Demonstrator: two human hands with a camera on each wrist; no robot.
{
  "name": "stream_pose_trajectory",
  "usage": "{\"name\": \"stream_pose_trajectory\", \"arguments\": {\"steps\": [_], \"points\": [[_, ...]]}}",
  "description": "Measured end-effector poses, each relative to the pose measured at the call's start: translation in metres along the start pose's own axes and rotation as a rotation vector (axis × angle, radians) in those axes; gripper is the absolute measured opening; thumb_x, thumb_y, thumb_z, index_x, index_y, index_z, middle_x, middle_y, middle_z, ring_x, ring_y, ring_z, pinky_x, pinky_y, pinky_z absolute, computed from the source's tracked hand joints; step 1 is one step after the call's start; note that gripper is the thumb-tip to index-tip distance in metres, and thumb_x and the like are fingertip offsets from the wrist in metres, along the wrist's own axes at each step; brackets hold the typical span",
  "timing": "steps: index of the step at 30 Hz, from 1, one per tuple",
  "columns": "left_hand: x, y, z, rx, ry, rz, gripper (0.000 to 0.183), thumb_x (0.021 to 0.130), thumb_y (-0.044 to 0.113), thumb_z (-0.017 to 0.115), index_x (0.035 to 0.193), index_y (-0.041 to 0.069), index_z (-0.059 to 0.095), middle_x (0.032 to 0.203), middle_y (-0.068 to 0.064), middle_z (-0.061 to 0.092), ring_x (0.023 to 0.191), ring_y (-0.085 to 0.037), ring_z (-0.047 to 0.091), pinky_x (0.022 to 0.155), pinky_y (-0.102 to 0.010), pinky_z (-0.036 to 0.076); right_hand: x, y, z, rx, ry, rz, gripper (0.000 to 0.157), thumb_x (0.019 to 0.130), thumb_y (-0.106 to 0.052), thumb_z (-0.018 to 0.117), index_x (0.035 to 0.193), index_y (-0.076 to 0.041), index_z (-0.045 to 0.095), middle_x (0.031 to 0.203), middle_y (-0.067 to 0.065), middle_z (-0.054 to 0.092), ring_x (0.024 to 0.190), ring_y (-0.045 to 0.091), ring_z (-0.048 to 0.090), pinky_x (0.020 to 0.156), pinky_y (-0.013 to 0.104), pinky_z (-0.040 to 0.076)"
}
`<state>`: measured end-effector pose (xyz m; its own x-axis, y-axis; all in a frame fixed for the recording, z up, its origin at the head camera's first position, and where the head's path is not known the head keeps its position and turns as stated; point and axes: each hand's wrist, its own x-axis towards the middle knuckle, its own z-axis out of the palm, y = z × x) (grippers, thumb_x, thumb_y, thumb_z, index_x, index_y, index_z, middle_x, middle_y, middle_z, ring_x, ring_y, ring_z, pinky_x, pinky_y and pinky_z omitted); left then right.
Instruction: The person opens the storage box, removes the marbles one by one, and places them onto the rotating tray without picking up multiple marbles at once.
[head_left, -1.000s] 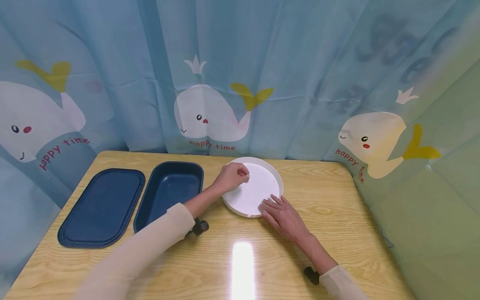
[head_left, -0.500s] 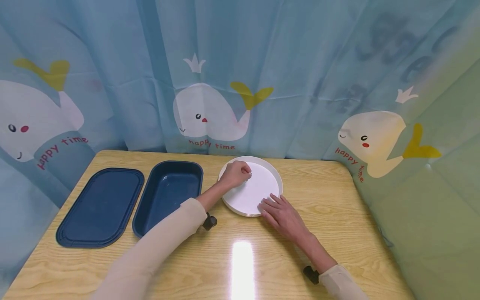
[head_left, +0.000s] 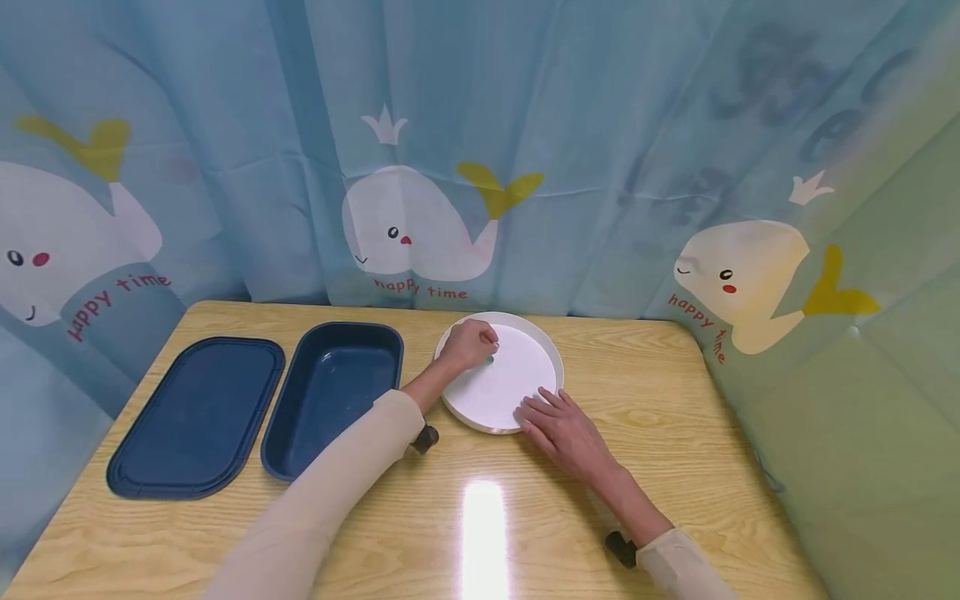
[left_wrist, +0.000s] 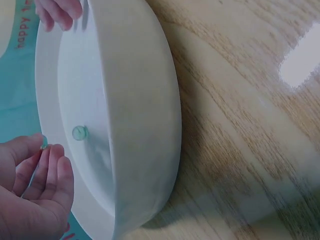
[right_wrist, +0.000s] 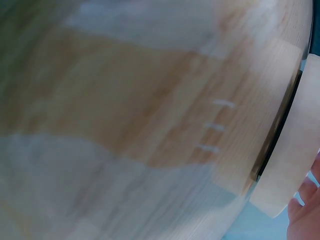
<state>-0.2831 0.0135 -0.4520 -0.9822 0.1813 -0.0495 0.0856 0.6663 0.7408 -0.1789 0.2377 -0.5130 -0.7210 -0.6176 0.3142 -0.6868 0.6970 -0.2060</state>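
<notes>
A round white tray with a low rim lies toward the back of the table. My left hand is over its left part, with thumb and fingertips pinching a small greenish marble, mostly covered by the fingers. Below the hand, inside the tray, is a see-through green marble. My right hand rests at the tray's near right rim, fingers loosely extended over the edge. Its fingertips also show beside the tray wall in the right wrist view.
Left of the tray stands a deep dark-blue rectangular container. Beside it a flat dark-blue lid lies on the wooden table. A blue curtain with whale prints hangs behind and along the sides.
My left hand has shifted slightly, first rightward over the tray, then a little back. A green marble now shows in the tray beneath it. The right hand stays at the rim.
</notes>
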Motion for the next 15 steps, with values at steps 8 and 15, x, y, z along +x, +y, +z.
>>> {"name": "stream_pose_trajectory", "arguments": {"steps": [8,15], "points": [[0.0037,-0.0008,0.0005,0.012,0.015,-0.003,0.009,0.092,0.008,0.068,0.098,0.004,0.073,0.094,-0.009,0.072,0.09,-0.022,0.065,0.078,-0.03,0.05,0.0001,-0.0008,-0.0008,0.001,-0.006,0.007,0.03,0.099,-0.026,0.063,0.125,-0.013,0.071,0.131,0.007,0.065,0.132,0.031,0.05,0.11,0.055,0.031],[0.006,-0.0013,0.0025,0.031,0.006,-0.003,0.009,0.092,0.008,0.068,0.097,0.002,0.073,0.095,-0.01,0.071,0.09,-0.023,0.064,0.08,-0.031,0.05,0.0001,-0.0005,-0.0003,0.001,-0.02,0.011,0.031,0.1,-0.026,0.062,0.126,-0.013,0.071,0.131,0.006,0.064,0.132,0.031,0.05,0.111,0.055,0.03]]}}
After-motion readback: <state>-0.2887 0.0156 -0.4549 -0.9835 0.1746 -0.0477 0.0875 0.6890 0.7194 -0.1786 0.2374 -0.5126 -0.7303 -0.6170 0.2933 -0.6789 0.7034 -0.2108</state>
